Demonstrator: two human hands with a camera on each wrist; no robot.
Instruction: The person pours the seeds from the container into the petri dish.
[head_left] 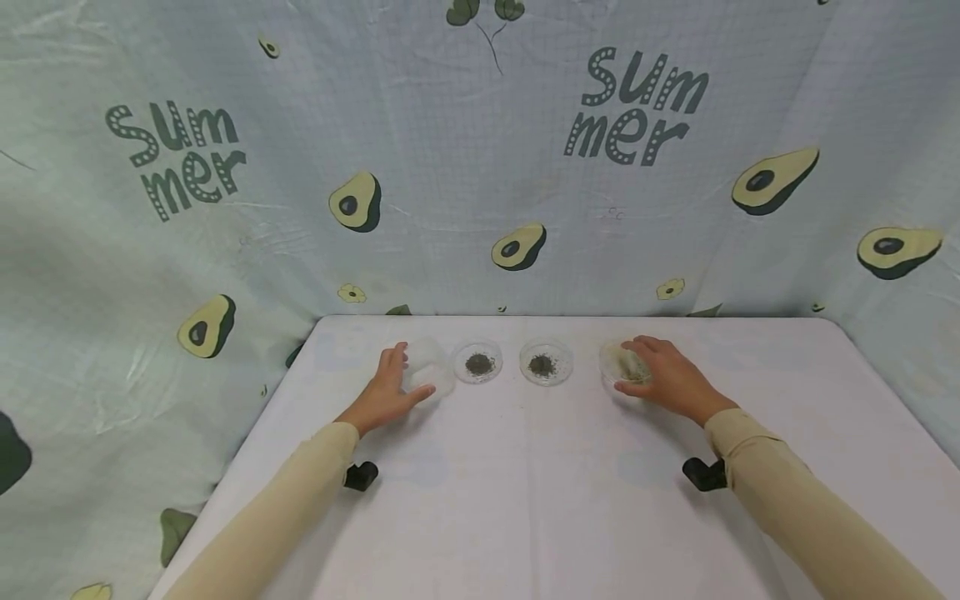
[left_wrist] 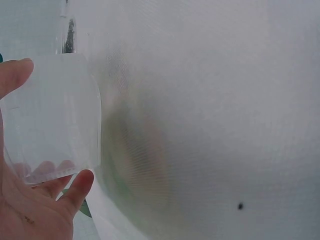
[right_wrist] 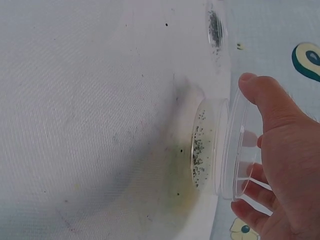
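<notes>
At the table's back left, my left hand [head_left: 388,390] grips a clear plastic container [left_wrist: 52,115], thumb on one side and fingers round the other. Its outline is faint in the head view. To the right, my right hand [head_left: 663,379] holds a clear petri dish lid [right_wrist: 236,150] by its rim. The lid sits tilted against a petri dish [right_wrist: 210,145] with dark grains in it. Between the hands stand two more petri dishes, one on the left [head_left: 478,362] and one on the right [head_left: 546,363], each with a small heap of dark grains.
A white cloth covers the table [head_left: 480,483], and a few dark specks lie on it. Behind and beside the table hangs a pale curtain [head_left: 450,150] printed with avocados. Black wrist mounts sit under the left sleeve [head_left: 300,475] and the right sleeve [head_left: 795,492].
</notes>
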